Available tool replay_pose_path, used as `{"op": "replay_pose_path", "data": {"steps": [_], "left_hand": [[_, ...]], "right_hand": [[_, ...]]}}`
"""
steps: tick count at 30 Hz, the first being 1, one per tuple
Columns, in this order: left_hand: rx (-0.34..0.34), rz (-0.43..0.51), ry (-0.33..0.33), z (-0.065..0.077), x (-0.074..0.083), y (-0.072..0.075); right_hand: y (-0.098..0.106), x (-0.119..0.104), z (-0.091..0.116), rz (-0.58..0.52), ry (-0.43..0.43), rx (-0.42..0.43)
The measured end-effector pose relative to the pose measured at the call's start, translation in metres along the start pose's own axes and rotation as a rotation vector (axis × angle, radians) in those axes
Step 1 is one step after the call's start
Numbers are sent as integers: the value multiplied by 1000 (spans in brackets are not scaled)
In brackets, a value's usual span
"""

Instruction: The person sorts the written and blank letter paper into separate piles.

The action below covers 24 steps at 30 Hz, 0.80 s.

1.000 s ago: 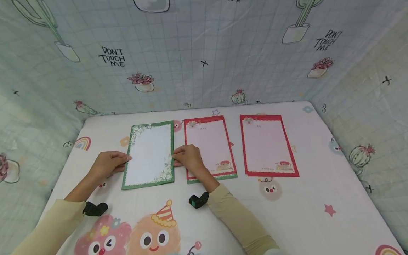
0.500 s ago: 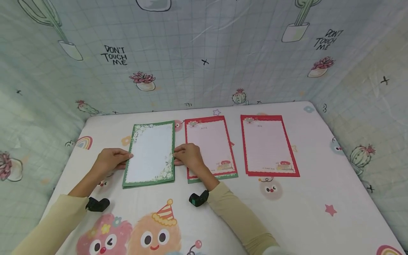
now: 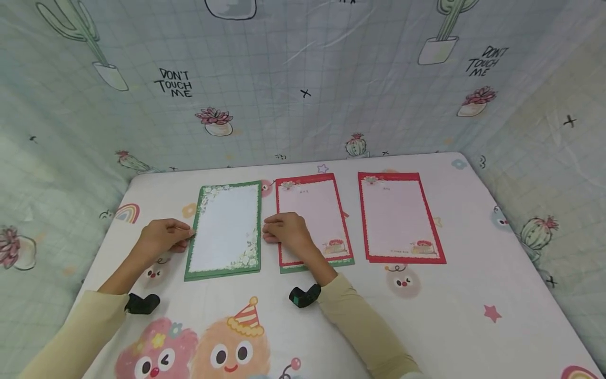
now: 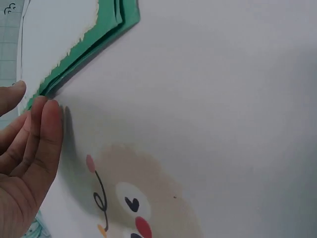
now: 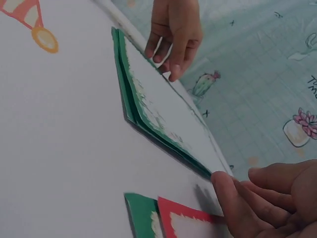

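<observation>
A stack of green-bordered stationery sheets (image 3: 226,226) with a white middle and printed flowers lies on the left of the table. My left hand (image 3: 162,236) is at the stack's left edge. In the left wrist view, its fingertips (image 4: 49,111) touch the green border while the thumb stands apart. My right hand (image 3: 289,231) sits just off the stack's right edge, fingers loosely bent, holding nothing. It partly covers the middle red-bordered sheets (image 3: 310,202), under which a green edge (image 5: 141,208) peeks out.
Another set of red-bordered sheets (image 3: 397,218) lies to the right. A white tablecloth (image 3: 454,326) printed with cartoon figures covers the table. Grid-patterned cloth (image 3: 293,121) hangs behind and at both sides. Both wrists wear black devices (image 3: 304,296).
My right hand has let go of the green stack's right edge and moved slightly right. The left hand has loosened at the left edge. The stack stays nearly in place.
</observation>
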<state>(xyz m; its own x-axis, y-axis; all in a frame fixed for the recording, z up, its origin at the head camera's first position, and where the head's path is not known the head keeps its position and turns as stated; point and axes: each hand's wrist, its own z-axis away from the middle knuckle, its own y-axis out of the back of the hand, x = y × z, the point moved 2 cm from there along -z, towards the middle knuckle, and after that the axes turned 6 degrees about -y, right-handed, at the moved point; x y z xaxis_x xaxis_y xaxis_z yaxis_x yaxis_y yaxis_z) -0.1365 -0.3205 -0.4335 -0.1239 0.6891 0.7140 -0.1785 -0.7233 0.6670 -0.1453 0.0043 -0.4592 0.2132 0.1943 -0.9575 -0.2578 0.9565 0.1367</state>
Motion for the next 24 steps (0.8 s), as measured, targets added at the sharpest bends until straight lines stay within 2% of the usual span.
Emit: {"op": "replay_pose_path", "data": {"steps": [4, 9, 11, 16, 24], "left_hand": [[20, -85, -56, 6, 10, 1], [41, -97, -168, 15, 32, -6], [39, -67, -188, 18, 41, -11], [14, 29, -216, 23, 60, -28], [-55, 199, -288, 18, 84, -64]], "right_hand": [[18, -3, 6, 27, 22, 8], [46, -8, 15, 211, 92, 89], [59, -8, 20, 280, 117, 124], [91, -7, 31, 370, 129, 194], [140, 0, 44, 453, 69, 296]]}}
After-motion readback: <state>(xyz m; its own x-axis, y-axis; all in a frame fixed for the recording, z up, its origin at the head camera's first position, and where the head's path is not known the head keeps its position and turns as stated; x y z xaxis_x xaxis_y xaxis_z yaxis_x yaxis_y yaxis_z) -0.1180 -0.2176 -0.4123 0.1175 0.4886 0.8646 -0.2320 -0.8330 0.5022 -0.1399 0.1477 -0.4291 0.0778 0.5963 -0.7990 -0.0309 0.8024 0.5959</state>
